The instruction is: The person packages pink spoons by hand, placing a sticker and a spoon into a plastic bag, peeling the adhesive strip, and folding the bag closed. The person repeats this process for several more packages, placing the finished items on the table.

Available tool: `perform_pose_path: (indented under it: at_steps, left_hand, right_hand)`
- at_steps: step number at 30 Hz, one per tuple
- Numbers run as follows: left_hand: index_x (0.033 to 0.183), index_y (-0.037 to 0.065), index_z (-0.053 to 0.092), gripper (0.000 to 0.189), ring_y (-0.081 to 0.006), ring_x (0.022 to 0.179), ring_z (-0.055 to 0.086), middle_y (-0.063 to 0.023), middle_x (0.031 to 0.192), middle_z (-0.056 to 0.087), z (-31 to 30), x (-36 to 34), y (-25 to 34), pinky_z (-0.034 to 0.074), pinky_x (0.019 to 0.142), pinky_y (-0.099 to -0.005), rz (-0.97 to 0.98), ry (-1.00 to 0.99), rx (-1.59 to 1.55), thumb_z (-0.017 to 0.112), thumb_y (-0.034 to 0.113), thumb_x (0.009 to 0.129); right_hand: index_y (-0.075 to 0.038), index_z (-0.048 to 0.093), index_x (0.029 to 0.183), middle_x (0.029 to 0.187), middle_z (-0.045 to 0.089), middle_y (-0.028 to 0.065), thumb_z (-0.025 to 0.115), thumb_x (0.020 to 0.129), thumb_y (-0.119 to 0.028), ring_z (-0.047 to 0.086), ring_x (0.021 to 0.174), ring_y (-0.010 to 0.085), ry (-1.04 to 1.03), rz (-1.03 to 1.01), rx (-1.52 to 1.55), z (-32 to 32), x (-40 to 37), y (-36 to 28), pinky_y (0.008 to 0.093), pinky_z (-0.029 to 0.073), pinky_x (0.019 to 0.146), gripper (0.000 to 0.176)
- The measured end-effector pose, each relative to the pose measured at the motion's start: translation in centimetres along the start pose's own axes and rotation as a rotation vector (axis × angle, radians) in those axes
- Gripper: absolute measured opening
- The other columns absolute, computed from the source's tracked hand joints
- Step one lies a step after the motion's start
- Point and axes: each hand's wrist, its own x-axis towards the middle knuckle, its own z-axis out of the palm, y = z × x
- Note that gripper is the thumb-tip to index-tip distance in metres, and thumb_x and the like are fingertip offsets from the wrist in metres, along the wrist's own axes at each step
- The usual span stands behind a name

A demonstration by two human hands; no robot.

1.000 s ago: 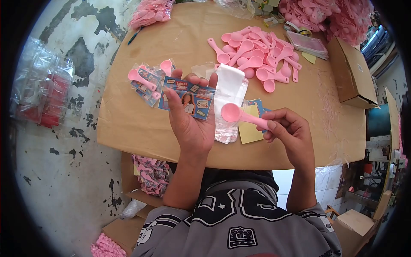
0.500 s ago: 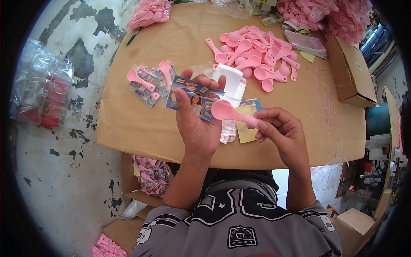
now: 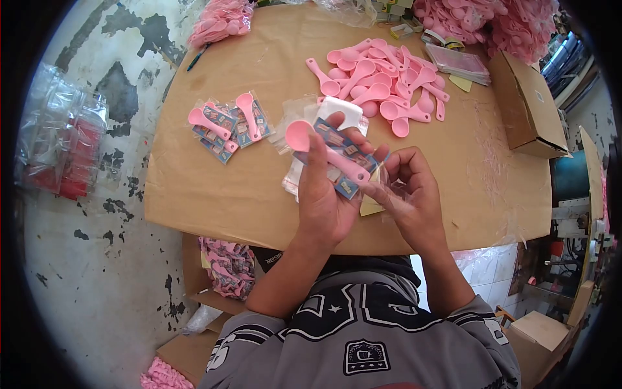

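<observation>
My left hand is closed round a blue printed card in clear plastic. A pink measuring spoon lies across the card, its bowl by my left thumb and its handle end pointing to my right hand. My right hand pinches the edge of the clear plastic bag near the handle end; its fingertips are partly blurred. Under my hands are a stack of clear bags and a yellow paper. Several packed spoons on cards lie to the left.
A pile of loose pink spoons lies at the back of the brown-covered table. An open cardboard box stands on the right. Bagged spoons, a pen and tape rolls sit along the far edge.
The spoon has moved left from my right hand onto the card in my left hand. My left hand has shifted right and tilted the card; my right hand now grips the bag's edge.
</observation>
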Motion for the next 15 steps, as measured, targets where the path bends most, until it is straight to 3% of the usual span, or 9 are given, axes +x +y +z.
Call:
perform_pose_path:
  at_steps: [3,6,10,12,13,15]
  left_hand:
    - [0.143,0.008,0.048,0.048,-0.0189,0.106,0.065,-0.0071,0.111,0.063,0.1,-0.2,0.0,0.057,0.106,-0.0453,-0.041,0.031,0.021,0.05,0.043,0.111]
    - [0.144,0.006,0.048,0.045,-0.0208,0.112,0.066,-0.0094,0.119,0.064,0.0,-0.1,0.3,0.056,0.107,-0.0459,-0.07,-0.01,0.014,0.049,0.038,0.112]
    - [0.147,0.005,0.047,0.044,-0.0244,0.124,0.063,-0.0145,0.133,0.062,0.2,0.2,1.2,0.053,0.111,-0.0483,-0.107,0.073,0.109,0.049,0.032,0.113]
    - [0.148,0.004,0.046,0.044,-0.0261,0.129,0.061,-0.0166,0.139,0.06,0.1,0.7,1.7,0.05,0.114,-0.05,-0.092,0.095,0.123,0.049,0.03,0.113]
    - [0.147,0.004,0.046,0.044,-0.0276,0.133,0.058,-0.0175,0.143,0.058,-0.1,0.8,2.0,0.047,0.116,-0.0516,-0.071,0.091,0.152,0.048,0.03,0.113]
    - [0.147,0.003,0.046,0.043,-0.0286,0.135,0.057,-0.0186,0.146,0.056,0.1,0.8,2.7,0.047,0.117,-0.0519,-0.067,0.097,0.144,0.048,0.03,0.113]
  right_hand:
    - [-0.005,0.056,0.123,0.107,0.061,0.0016,0.086,0.087,-0.013,0.055,0.091,0.0072,0.028,-0.15,-0.109,0.3,0.2,0.3,0.0228,0.047,0.072,0.048]
    - [-0.005,0.053,0.135,0.122,0.062,0.0085,0.087,0.084,-0.014,0.059,0.104,0.017,0.074,-0.212,-0.228,0.5,-0.2,-0.6,0.0307,0.051,0.084,0.061]
    - [-0.01,0.066,0.128,0.139,0.059,0.0162,0.084,0.082,-0.01,0.056,0.123,0.0333,0.064,-0.724,-0.585,-0.4,0.4,-1.3,0.0419,0.047,0.101,0.05]
    - [-0.012,0.073,0.118,0.143,0.058,0.0178,0.082,0.082,-0.007,0.054,0.13,0.0387,-0.068,-0.828,-0.746,-2.0,0.1,-2.0,0.0459,0.045,0.107,0.037]
    - [-0.012,0.079,0.107,0.144,0.058,0.0179,0.079,0.084,-0.004,0.055,0.13,0.0366,-0.051,-0.787,-0.706,-2.2,-0.3,-1.9,0.0457,0.046,0.106,0.025]
    - [-0.013,0.077,0.113,0.145,0.058,0.0177,0.078,0.084,-0.004,0.055,0.13,0.0357,0.035,-0.692,-0.742,-3.2,-0.4,-1.6,0.0454,0.046,0.106,0.03]
